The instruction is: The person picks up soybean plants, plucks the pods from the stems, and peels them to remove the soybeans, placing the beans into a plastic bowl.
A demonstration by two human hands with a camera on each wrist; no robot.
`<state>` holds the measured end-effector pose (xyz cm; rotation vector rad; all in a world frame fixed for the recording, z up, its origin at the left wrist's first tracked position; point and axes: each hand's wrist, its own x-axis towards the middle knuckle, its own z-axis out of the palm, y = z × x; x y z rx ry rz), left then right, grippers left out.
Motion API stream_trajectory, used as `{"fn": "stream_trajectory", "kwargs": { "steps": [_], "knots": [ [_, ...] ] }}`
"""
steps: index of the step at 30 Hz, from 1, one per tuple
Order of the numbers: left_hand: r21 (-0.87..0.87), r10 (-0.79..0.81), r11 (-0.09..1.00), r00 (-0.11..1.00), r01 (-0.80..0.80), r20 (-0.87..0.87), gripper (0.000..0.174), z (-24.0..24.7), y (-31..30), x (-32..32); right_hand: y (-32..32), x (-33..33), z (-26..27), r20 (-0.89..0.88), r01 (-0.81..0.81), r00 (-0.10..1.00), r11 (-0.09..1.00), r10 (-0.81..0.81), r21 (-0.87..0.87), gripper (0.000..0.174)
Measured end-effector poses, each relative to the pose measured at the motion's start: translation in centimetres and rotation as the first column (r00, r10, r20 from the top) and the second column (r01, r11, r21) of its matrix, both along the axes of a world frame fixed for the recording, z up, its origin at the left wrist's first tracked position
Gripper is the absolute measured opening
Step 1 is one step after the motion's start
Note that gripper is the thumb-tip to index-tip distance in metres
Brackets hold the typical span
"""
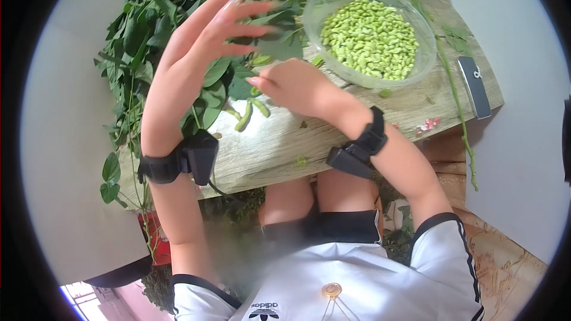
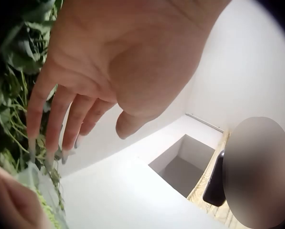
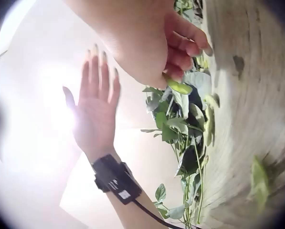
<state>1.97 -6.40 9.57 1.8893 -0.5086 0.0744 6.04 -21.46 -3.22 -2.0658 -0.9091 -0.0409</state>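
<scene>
My left hand (image 1: 208, 35) is raised over the leafy bean stalks (image 1: 148, 30), its fingers spread and blurred, with nothing in them. The left wrist view shows its bare palm (image 2: 118, 62). Lower down, close over the table, my right hand (image 1: 300, 86) has its fingers curled and pinches a green bean pod (image 3: 179, 87) by the thumb. Beside that hand several loose pods (image 1: 244, 116) lie on the wood near the leaves. Just beyond it stands a clear plastic bowl (image 1: 429, 59) holding many shelled green beans (image 1: 372, 38).
The wooden table (image 1: 279, 148) has a rounded near edge in front of the person's legs. A dark phone (image 1: 474, 87) lies at the right edge, by a long bare stem (image 1: 455, 92). Pink-and-white scraps (image 1: 428, 125) lie near the right forearm. White walls (image 1: 517, 160) flank the table.
</scene>
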Motion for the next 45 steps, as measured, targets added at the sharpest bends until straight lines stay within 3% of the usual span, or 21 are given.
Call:
{"fn": "stream_trajectory", "kwargs": {
  "steps": [4, 7, 9, 11, 12, 13, 14, 15, 17, 19, 21, 22, 24, 25, 29, 31, 34, 37, 39, 44, 45],
  "knots": [
    [0.154, 0.088, 0.986, 0.990, -0.070, -0.110, 0.044, -0.7, 4.2, -2.5, -4.2, -3.6, 4.6, -0.128, -0.040, 0.991, 0.999, 0.040, 0.007, 0.036],
    [0.308, 0.151, 0.949, 0.956, -0.069, -0.251, 0.021, -3.0, 6.2, -3.6, -10.6, -8.7, 9.0, -0.174, 0.029, 0.983, 0.982, -0.062, -0.186, 0.026],
    [0.603, 0.280, 0.789, 0.943, -0.119, -0.182, 0.020, -2.5, 4.8, -4.6, -15.1, -12.2, 10.3, -0.206, 0.009, 0.975, 0.944, -0.081, -0.329, 0.021],
    [0.750, 0.239, 0.626, 0.968, -0.215, 0.078, 0.032, -5.2, 4.8, -4.9, -17.0, -14.9, 11.3, -0.360, 0.115, 0.860, 0.824, -0.362, -0.555, 0.019],
    [0.805, 0.230, 0.546, 0.966, -0.231, 0.121, 0.036, -6.1, 4.6, -5.0, -16.9, -15.4, 11.1, -0.353, 0.112, 0.863, 0.819, -0.361, -0.563, 0.019],
    [0.853, 0.215, 0.462, 0.964, -0.242, 0.157, 0.040, -7.2, 4.4, -5.2, -16.8, -15.9, 10.4, -0.293, 0.273, 0.808, 0.766, -0.511, -0.582, 0.018],
    [0.864, 0.239, 0.458, 0.965, -0.208, 0.106, 0.043, -8.4, 4.4, -5.0, -16.7, -16.1, 9.6, -0.228, 0.429, 0.725, 0.685, -0.650, -0.588, 0.018],
    [0.861, 0.237, 0.466, 0.966, -0.205, 0.102, 0.043, -9.1, 4.6, -4.8, -16.4, -16.2, 9.0, -0.224, 0.430, 0.722, 0.679, -0.654, -0.595, 0.018],
    [0.874, 0.175, 0.462, 0.982, -0.147, 0.072, 0.038, -9.4, 5.2, -4.2, -14.6, -15.4, 8.1, -0.105, 0.569, 0.800, 0.803, -0.591, -0.179, 0.017],
    [0.891, 0.154, 0.441, 0.987, -0.104, 0.039, 0.029, -8.5, 5.3, -4.2, -12.3, -14.3, 8.3, -0.128, 0.495, 0.854, 0.863, -0.505, -0.104, 0.014],
    [0.863, 0.101, 0.504, 0.995, -0.038, -0.015, 0.022, -7.8, 5.3, -4.0, -9.7, -12.6, 8.4, -0.082, 0.366, 0.925, 0.929, -0.370, -0.052, 0.015],
    [0.807, 0.024, 0.583, 0.995, -0.094, 0.098, 0.019, -8.2, 5.6, -3.9, -8.3, -11.6, 8.6, -0.040, 0.292, 0.955, 0.954, -0.295, -0.064, 0.017],
    [0.734, 0.007, 0.676, 0.997, -0.066, 0.083, 0.020, -6.8, 4.8, -3.8, -5.7, -8.4, 7.3, 0.254, 0.089, 0.963, 0.996, -0.091, 0.020, 0.028],
    [0.651, -0.005, 0.759, 0.998, -0.036, 0.061, 0.020, -6.3, 4.5, -3.7, -4.4, -7.3, 6.6, 0.256, 0.095, 0.962, 0.995, -0.098, 0.021, 0.028],
    [0.622, 0.002, 0.783, 1.000, -0.008, 0.010, 0.019, -6.2, 5.0, -2.0, -1.6, -2.6, 6.1, 0.194, -0.020, 0.981, 0.999, 0.014, 0.028, 0.034],
    [0.243, 0.031, 0.969, 0.955, 0.043, -0.294, 0.018, -6.2, 5.3, -1.2, -0.9, -1.4, 6.1, 0.123, -0.018, 0.992, 1.000, 0.015, 0.025, 0.035],
    [0.133, 0.017, 0.991, 0.994, -0.002, -0.113, 0.016, -7.4, 5.5, -0.8, 0.1, -0.1, 5.5, -0.090, -0.020, 0.995, 0.974, 0.042, 0.224, 0.029],
    [0.060, 0.057, 0.997, 0.993, -0.051, -0.104, 0.017, -7.7, 5.7, -1.3, -0.2, 0.1, 4.9, -0.290, -0.060, 0.951, 0.987, 0.103, 0.152, 0.021],
    [-0.076, 0.047, 0.995, 0.970, -0.067, -0.241, 0.017, -7.9, 5.0, -1.9, -0.2, -0.1, 4.3, -0.297, -0.052, 0.948, 0.978, 0.111, 0.201, 0.021],
    [-0.062, 0.114, 0.990, 0.973, -0.129, -0.200, 0.020, -8.5, 4.1, -2.0, -0.7, 0.0, 4.0, -0.259, -0.082, 0.957, 0.978, 0.130, 0.190, 0.023],
    [-0.105, 0.141, 0.978, 0.939, -0.182, -0.312, 0.023, -8.3, 3.7, -2.2, -0.7, 0.1, 3.7, -0.129, -0.097, 0.985, 0.982, 0.119, 0.163, 0.023]
  ]
}}
